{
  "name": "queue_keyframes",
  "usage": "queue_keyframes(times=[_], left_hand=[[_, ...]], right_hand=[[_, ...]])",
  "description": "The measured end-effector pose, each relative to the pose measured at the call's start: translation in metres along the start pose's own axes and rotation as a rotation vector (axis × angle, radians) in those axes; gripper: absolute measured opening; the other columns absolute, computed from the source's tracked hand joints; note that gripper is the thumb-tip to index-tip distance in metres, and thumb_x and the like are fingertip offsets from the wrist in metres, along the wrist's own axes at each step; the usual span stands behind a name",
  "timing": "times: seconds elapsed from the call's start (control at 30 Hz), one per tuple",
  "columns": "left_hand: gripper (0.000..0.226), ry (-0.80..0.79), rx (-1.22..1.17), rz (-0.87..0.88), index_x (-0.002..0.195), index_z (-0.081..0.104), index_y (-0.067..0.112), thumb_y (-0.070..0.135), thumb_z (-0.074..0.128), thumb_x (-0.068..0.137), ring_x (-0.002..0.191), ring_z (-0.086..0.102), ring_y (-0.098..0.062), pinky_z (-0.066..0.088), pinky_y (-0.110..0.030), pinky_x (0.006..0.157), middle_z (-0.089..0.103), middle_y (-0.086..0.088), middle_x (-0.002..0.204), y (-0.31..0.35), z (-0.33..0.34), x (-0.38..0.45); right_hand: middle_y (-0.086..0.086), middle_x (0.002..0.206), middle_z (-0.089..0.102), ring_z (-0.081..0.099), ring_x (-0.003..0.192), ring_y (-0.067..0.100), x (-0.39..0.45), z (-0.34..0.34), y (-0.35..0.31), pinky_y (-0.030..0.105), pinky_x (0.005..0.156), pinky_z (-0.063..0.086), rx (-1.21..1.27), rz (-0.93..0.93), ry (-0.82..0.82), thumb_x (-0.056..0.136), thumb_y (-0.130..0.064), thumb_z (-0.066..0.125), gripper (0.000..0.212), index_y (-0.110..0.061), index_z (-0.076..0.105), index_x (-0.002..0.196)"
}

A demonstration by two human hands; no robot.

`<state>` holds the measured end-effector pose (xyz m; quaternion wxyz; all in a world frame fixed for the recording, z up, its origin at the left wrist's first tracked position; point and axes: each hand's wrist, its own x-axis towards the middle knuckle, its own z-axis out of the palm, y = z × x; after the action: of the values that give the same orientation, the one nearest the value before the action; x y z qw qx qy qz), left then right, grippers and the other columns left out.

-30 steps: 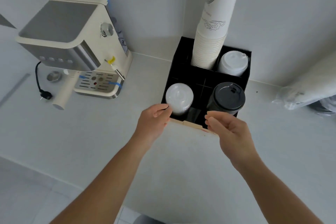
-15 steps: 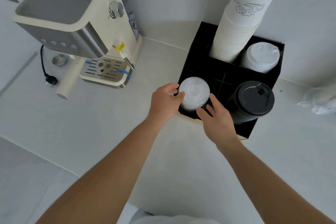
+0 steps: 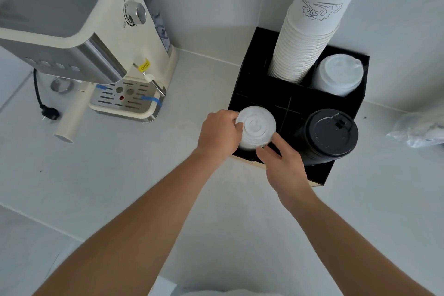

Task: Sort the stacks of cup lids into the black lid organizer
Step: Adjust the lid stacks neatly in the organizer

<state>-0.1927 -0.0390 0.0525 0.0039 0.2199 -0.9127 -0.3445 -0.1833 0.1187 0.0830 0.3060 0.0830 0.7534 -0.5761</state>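
Observation:
The black lid organizer [image 3: 341, 100] stands on the white counter against the wall. Its front left compartment holds a stack of clear flat lids [image 3: 256, 127]. My left hand [image 3: 217, 136] grips that stack on its left side. My right hand [image 3: 282, 163] touches the stack's front right side with fingers spread. A stack of black lids [image 3: 330, 133] fills the front right compartment. A stack of white dome lids [image 3: 338, 74] sits in the back right compartment. A tall stack of white paper cups [image 3: 310, 29] rises from the back left one.
A cream espresso machine [image 3: 79, 38] stands on the counter to the left, with its power plug [image 3: 49, 113] lying beside it. A crumpled clear plastic bag [image 3: 418, 130] lies at the right edge. The counter's front edge runs at lower left.
My right hand moved left from the black lids to the clear lid stack, and my left hand closed on that stack. The camera has come closer to the organizer.

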Motion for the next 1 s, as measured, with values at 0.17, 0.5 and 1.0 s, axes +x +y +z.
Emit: queue_keyframes(times=[0.17,0.5,1.0], left_hand=[[0.041,-0.034,0.048,-0.003,0.054,0.025,0.016,0.010,0.051,0.086,0.051,0.022,-0.015,0.019,-0.029,0.046,0.029,0.001,0.052,0.000,-0.002,0.003],[0.038,-0.034,0.075,-0.039,0.055,0.034,0.016,0.016,0.052,0.089,0.051,0.031,-0.017,0.021,-0.027,0.044,0.039,0.000,0.055,-0.001,-0.001,0.009],[0.027,-0.021,0.014,-0.025,0.069,0.056,0.002,0.020,0.051,0.089,0.053,0.041,-0.024,0.038,-0.031,0.051,0.047,-0.002,0.051,-0.001,-0.012,-0.005]], right_hand=[[-0.023,0.124,0.065,0.056,0.115,-0.009,-0.007,0.001,0.000,0.011,0.066,0.043,0.043,-0.014,-0.036,0.095,-0.013,0.056,0.043,-0.046,0.058,0.124],[-0.024,0.090,0.069,0.056,0.069,-0.007,0.004,-0.001,-0.001,0.013,0.059,0.039,-0.009,-0.050,-0.039,0.095,-0.019,0.055,0.035,-0.038,0.067,0.122],[-0.009,0.076,0.060,0.041,0.070,0.008,-0.003,-0.008,-0.002,0.024,0.062,0.035,-0.047,-0.085,-0.044,0.094,-0.017,0.055,0.027,-0.034,0.072,0.106]])
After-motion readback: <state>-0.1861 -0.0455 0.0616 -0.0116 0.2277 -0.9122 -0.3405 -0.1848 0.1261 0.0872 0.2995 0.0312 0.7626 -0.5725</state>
